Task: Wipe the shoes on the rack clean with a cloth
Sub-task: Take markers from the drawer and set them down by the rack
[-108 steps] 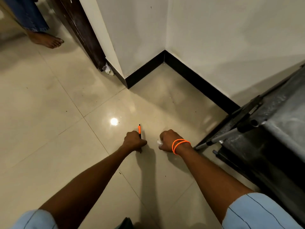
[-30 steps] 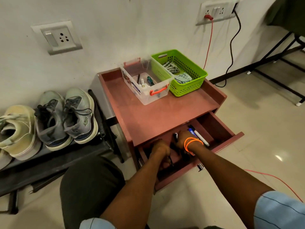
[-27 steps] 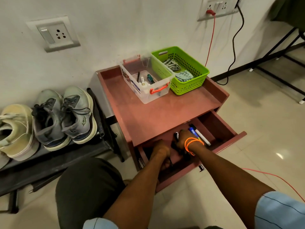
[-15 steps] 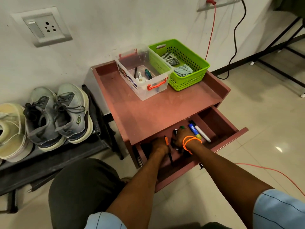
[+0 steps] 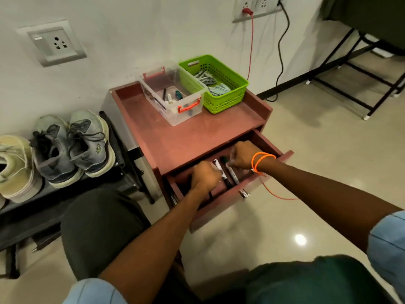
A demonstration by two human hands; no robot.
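Low red desk [image 5: 197,137] against the wall, its drawer [image 5: 269,148] pulled out toward the kneeling person so the contents can be reached from above. Both hands are down inside it, close together but not touching: the left hand [image 5: 206,175] is curled round a white-tipped marker [image 5: 219,170], the right hand [image 5: 243,157], with orange bands at the wrist, has fingers bent among the pens; whether it grips one cannot be told. On the desk top, a clear box [image 5: 173,95] of small tools and a green basket [image 5: 217,84] stand side by side at the back, out of the way; folded cloths [image 5: 217,88] lie in the basket, probably the wiping stock, untouched. The shoes, a grey pair [image 5: 72,145] and a cream one [image 5: 15,167], sit on the dark rack [image 5: 32,216] just left of the desk, not yet wiped. Judged: tidying or searching precedes the cleaning.
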